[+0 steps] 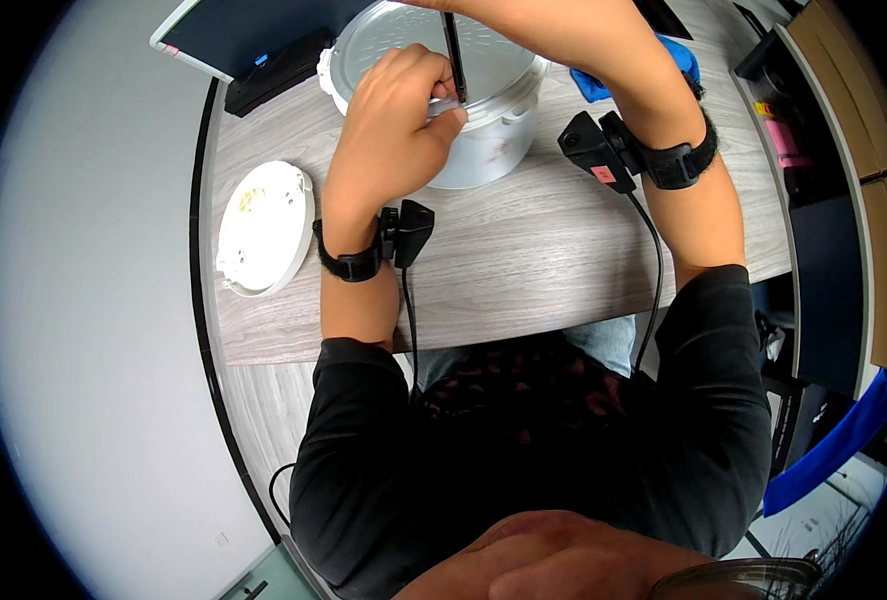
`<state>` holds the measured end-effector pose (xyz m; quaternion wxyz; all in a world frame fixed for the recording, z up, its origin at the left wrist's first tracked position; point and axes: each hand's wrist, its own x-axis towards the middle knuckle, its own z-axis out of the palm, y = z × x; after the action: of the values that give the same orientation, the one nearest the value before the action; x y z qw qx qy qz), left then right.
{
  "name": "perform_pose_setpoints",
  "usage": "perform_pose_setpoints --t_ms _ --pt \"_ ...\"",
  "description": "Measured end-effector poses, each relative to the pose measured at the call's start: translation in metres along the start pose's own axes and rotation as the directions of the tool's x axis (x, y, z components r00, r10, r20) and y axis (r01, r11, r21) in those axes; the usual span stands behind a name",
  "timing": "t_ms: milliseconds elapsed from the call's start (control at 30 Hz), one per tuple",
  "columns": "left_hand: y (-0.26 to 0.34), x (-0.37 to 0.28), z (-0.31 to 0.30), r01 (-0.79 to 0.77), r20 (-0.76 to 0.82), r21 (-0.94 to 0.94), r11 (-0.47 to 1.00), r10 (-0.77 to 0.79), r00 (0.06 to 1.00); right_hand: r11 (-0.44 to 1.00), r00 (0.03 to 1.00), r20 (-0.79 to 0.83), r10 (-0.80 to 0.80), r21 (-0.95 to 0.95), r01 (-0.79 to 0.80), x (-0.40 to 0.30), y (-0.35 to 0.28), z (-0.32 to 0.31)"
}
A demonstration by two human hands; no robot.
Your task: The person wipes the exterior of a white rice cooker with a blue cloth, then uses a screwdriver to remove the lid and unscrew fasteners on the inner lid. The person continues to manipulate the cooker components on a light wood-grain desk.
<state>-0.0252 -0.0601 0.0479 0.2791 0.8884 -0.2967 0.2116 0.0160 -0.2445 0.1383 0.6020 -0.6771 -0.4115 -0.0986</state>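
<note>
A round silvery-white pot-like housing (481,154) stands on the desk before me, with a dimpled grey metallic top face (406,41). My left hand (398,120) is at its near rim, thumb and curled fingers closed about the edge. Between those fingers comes down the tip of a slim black rod-shaped tool (453,56), nearly upright. Its upper end meets my right hand (458,3), which the top edge of the picture mostly cuts off. To the left of the housing lies a round white plastic cover (267,229) with small holes and a yellowish stain.
A blue cloth (680,60) lies behind my right forearm. A dark panel with a pale frame (263,34) and a black box (278,71) stand at the back left. Wrist-worn devices trail cables (657,247). Shelving with cardboard boxes (837,82) flanks the desk (503,262) on the right.
</note>
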Motion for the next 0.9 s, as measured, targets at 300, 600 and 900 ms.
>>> perform_pose_setpoints --t_ms 300,600,900 --pt "0.0 0.002 0.002 0.042 -0.01 -0.006 0.999 -0.042 0.999 0.989 0.999 -0.011 -0.05 0.136 0.051 0.0 0.016 0.003" --pt "-0.003 0.001 0.003 -0.031 -0.008 -0.013 0.999 0.031 0.999 0.994 0.994 -0.035 -0.105 0.024 0.106 -0.001 0.013 -0.004" --pt "-0.003 0.0 0.003 -0.029 -0.002 0.011 1.0 0.029 1.0 0.991 1.0 -0.013 0.016 0.136 -0.015 -0.002 0.004 -0.006"
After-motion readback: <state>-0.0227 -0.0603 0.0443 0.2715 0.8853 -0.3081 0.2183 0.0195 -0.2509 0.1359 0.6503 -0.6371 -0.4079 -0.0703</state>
